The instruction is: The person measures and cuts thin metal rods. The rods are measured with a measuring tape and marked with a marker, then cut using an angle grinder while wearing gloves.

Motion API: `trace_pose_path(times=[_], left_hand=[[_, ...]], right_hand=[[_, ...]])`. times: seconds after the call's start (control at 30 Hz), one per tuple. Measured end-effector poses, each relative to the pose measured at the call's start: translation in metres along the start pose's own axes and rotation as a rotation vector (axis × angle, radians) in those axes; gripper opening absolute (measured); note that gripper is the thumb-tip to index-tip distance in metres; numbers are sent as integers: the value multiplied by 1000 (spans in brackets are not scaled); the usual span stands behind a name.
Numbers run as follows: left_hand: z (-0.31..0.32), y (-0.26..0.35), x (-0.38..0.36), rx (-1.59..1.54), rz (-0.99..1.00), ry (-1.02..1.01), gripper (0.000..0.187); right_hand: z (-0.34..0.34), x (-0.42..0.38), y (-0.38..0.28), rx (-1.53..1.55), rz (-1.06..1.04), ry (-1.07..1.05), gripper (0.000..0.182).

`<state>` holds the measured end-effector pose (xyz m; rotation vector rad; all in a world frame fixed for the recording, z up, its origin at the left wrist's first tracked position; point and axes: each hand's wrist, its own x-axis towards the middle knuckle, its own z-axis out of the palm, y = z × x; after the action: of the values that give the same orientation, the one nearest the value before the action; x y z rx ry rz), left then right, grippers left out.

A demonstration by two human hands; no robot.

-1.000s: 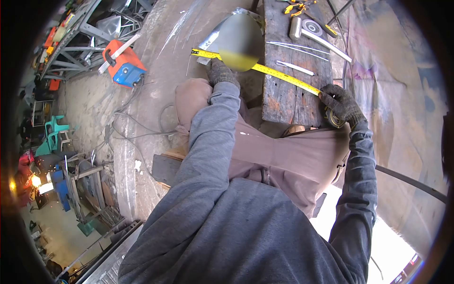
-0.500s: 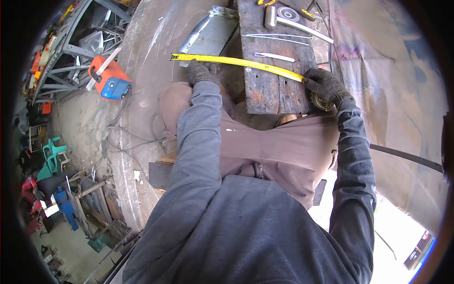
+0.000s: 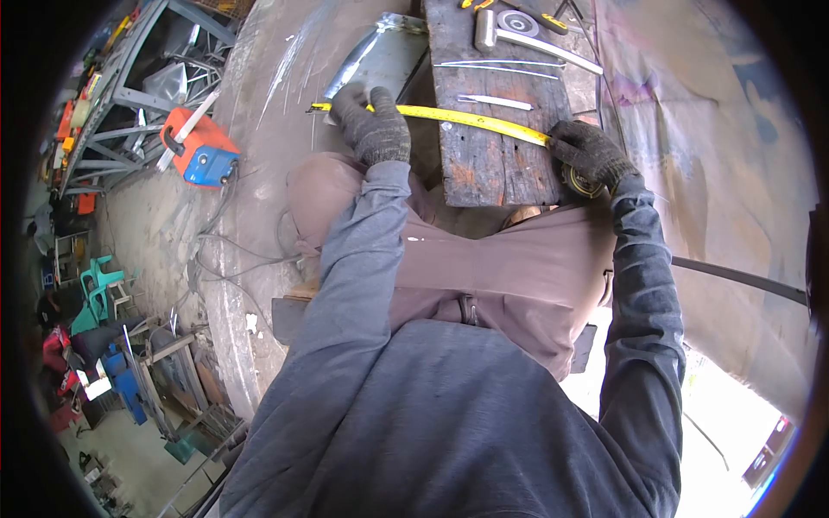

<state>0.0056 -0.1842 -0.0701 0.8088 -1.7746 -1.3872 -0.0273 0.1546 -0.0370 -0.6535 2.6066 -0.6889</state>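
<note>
A yellow tape measure (image 3: 471, 118) stretches from over the floor on the left across a dark, worn wooden board (image 3: 488, 173). My right hand (image 3: 593, 152), in a dark knit glove, is closed around the tape near its round case, at the board's right edge. My left hand (image 3: 373, 125), gloved too, lies over the tape towards its free end, fingers apart. Just beyond my left hand is a grey metal piece (image 3: 380, 65). On the board are a white marker-like stick (image 3: 495, 102) and two thin rods (image 3: 501, 64).
A hammer (image 3: 540, 45), a disc (image 3: 520, 23) and a yellow-black tool (image 3: 553, 23) lie at the board's far end. An orange-blue machine (image 3: 200, 148) with cables stands on the floor at left, near metal frames (image 3: 129, 95). A teal chair (image 3: 97, 289) is farther off.
My left hand has moved up and slightly right, from below the tape to over it, and its fingers have spread. My right hand and the tape have shifted slightly left.
</note>
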Motion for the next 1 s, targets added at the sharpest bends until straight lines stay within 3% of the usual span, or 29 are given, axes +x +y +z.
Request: trace_pose_path(times=[0.03, 0.1, 0.17, 0.3, 0.37, 0.5, 0.7, 1.0], left_hand=[[-1, 3, 0, 207, 402, -233, 33], [5, 17, 1, 343, 707, -617, 33], [13, 13, 9, 584, 913, -834, 38], [10, 20, 27, 785, 908, -1064, 43], [3, 27, 37, 870, 732, -1185, 44], [-8, 15, 63, 905, 658, -1326, 46], [-13, 6, 80, 902, 696, -1404, 42], [-11, -24, 85, 835, 748, -1333, 36]], right_hand=[[0, -1, -1, 3, 2, 1, 29], [0, -1, 0, 14, 38, -8, 29], [2, 3, 2, 45, 62, -37, 30], [6, 4, 9, 10, -8, 34, 33], [4, 4, 7, 5, -1, 22, 33], [6, 2, 2, -45, 16, 54, 31], [7, 3, 2, 24, -11, 58, 26], [4, 2, -7, 76, 25, 47, 21]])
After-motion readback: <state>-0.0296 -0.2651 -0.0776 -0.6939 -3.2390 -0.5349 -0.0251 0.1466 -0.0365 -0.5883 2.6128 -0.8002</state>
